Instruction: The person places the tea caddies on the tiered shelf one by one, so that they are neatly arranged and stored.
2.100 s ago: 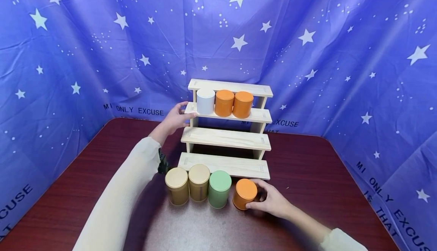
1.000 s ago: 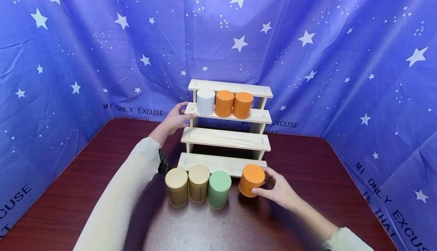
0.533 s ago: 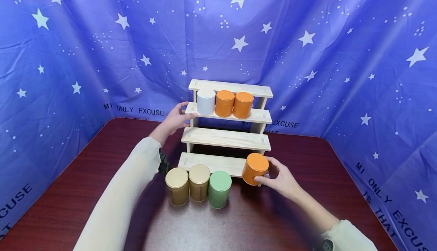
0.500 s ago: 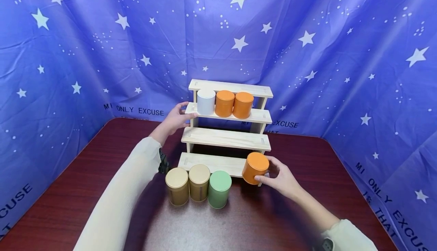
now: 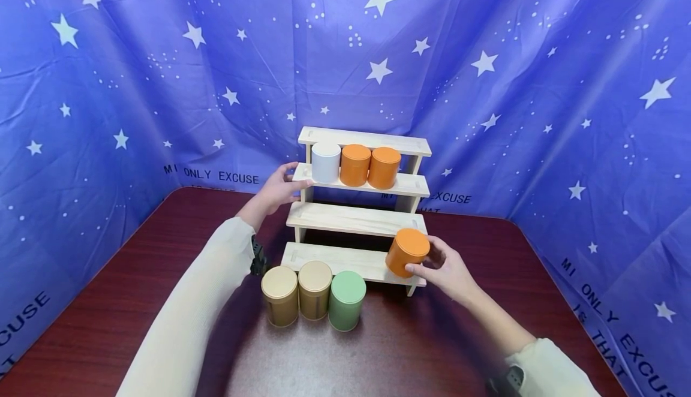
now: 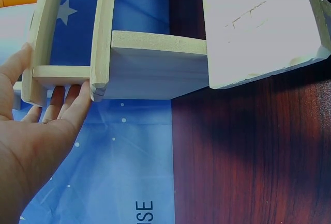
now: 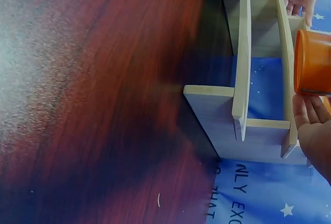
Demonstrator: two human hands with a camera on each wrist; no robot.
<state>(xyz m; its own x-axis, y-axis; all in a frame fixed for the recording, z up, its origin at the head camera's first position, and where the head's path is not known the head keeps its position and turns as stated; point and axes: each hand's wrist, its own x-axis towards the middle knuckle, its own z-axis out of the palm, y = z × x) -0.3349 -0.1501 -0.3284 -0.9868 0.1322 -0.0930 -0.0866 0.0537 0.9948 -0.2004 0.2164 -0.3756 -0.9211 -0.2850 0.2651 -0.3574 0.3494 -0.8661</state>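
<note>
Head view looks down; nearer wrist views share the rack (image 5: pixel 356 218).

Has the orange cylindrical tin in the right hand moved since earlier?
Yes: up and right in the head view. Against the wooden stepped rack, the orange cylindrical tin has gone from below the lowest shelf to overlapping its right end.

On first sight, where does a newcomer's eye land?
Likely the cylindrical orange canister in the right hand, near the right end of the four-tier pale wooden rack. Next come a white cylindrical canister and two orange ones on its second shelf from the top. Behind hangs a blue star-patterned cloth.
</note>
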